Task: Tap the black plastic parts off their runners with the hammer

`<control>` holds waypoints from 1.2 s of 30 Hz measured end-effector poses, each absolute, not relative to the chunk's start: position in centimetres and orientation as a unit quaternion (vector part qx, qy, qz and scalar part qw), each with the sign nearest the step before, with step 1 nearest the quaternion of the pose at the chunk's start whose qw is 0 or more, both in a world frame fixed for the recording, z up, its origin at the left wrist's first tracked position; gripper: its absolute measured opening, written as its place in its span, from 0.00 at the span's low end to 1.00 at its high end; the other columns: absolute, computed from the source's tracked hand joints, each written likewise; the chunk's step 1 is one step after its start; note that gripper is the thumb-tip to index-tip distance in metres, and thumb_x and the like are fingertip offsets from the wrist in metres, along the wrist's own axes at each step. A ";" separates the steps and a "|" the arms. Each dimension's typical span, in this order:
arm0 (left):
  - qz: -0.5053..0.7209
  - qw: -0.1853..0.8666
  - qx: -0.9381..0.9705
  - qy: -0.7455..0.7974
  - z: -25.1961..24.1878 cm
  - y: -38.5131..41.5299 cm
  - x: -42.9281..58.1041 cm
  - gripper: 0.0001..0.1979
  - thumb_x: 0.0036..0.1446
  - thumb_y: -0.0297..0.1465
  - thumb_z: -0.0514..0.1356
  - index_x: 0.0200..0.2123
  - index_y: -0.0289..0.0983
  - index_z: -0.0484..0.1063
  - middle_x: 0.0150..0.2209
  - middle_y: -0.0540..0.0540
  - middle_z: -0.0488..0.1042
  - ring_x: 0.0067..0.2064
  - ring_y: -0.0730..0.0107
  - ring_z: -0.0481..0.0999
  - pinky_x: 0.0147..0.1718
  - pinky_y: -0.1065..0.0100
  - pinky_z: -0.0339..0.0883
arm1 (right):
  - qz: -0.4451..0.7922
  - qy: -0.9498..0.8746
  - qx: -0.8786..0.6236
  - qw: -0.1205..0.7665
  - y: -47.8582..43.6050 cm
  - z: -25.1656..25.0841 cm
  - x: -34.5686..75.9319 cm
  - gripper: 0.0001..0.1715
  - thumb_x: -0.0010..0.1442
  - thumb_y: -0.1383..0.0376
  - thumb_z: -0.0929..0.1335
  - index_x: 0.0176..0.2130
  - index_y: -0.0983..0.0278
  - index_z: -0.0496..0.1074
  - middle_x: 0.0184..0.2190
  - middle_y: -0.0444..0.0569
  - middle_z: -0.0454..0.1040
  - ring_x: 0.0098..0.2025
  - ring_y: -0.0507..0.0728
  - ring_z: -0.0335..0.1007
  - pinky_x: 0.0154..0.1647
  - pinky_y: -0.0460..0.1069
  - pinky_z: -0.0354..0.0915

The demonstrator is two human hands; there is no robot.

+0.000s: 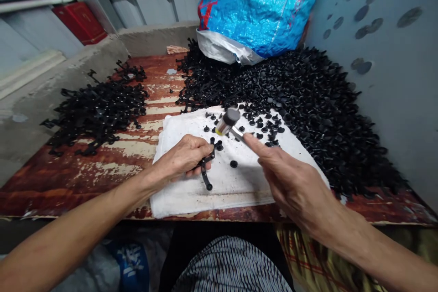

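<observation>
My left hand (pixel 186 157) pinches a black, branched plastic part (pixel 205 175) over a white cloth (pixel 191 200). One arm of the part points down toward me, another up past my fingertips. My right hand (pixel 290 182) is closed round the handle of a small mallet (pixel 230 121), index finger stretched along it. The mallet's head, with a dark face and a yellow edge, is raised above the cloth, just up and right of the part. One round black piece (pixel 233 164) lies alone on the cloth, and several small black disc-topped pieces (pixel 270 127) are scattered behind the mallet.
A large heap of black pieces (pixel 318 100) covers the table's right and back. Branched black parts (pixel 102 109) are piled at the left. A blue sack (pixel 253 9) rests on the heap's back. A grey panel (pixel 386 54) rises at the right, a low cement ledge (pixel 150 39) behind.
</observation>
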State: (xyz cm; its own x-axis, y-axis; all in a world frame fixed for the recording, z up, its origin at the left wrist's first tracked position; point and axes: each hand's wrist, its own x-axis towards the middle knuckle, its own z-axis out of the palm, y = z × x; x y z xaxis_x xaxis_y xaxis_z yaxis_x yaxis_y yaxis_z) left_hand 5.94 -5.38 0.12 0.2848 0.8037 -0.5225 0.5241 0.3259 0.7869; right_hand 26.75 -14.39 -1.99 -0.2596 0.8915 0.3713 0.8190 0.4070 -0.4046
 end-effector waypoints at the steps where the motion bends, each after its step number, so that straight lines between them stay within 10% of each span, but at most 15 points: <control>1: 0.125 0.568 0.567 0.583 0.1 -5.4 5.9 0.18 0.62 0.28 0.53 0.19 0.33 0.66 0.16 0.51 0.68 0.11 0.84 0.57 0.10 0.79 0.48 | 0.056 -0.798 -0.543 0.256 -14.3 -2.0 26.8 0.35 0.62 0.74 0.57 0.66 0.61 0.62 0.29 0.50 0.75 0.23 0.55 0.70 0.23 0.49 0.71; 7: 0.127 0.592 0.542 0.583 0.1 -5.5 5.7 0.17 0.62 0.28 0.54 0.20 0.33 0.66 0.16 0.52 0.68 0.11 0.86 0.57 0.10 0.81 0.48 | 0.054 -0.775 -0.524 0.349 -14.6 -1.4 26.7 0.37 0.62 0.76 0.57 0.68 0.60 0.57 0.30 0.49 0.71 0.27 0.56 0.69 0.28 0.48 0.69; 24: 0.093 0.576 0.579 0.569 -1.7 -4.3 4.8 0.14 0.59 0.37 0.57 0.24 0.35 0.67 0.20 0.50 0.71 0.12 0.82 0.59 0.10 0.78 0.46 | 0.073 -0.800 -0.536 0.260 -14.5 -2.3 27.1 0.34 0.63 0.74 0.56 0.66 0.61 0.60 0.29 0.48 0.73 0.21 0.54 0.66 0.21 0.47 0.66; 36: 0.027 0.474 0.798 0.372 1.0 -7.0 6.1 0.15 0.60 0.36 0.52 0.22 0.37 0.63 0.20 0.53 0.66 0.21 0.78 0.61 0.21 0.73 0.54 | 0.401 -0.684 -0.524 0.312 -10.2 0.3 24.7 0.07 0.56 0.67 0.67 0.26 0.64 0.67 0.22 0.40 0.64 0.26 0.51 0.58 0.26 0.46 0.55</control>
State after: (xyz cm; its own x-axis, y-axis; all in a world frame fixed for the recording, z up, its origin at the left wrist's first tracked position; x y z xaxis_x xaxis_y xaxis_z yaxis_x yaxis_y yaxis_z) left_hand 6.07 -7.01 0.95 0.7223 0.6187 -0.3092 0.5675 -0.2745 0.7763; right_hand 24.74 -10.18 0.30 -0.2573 0.9663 0.0061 0.4655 0.1295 -0.8755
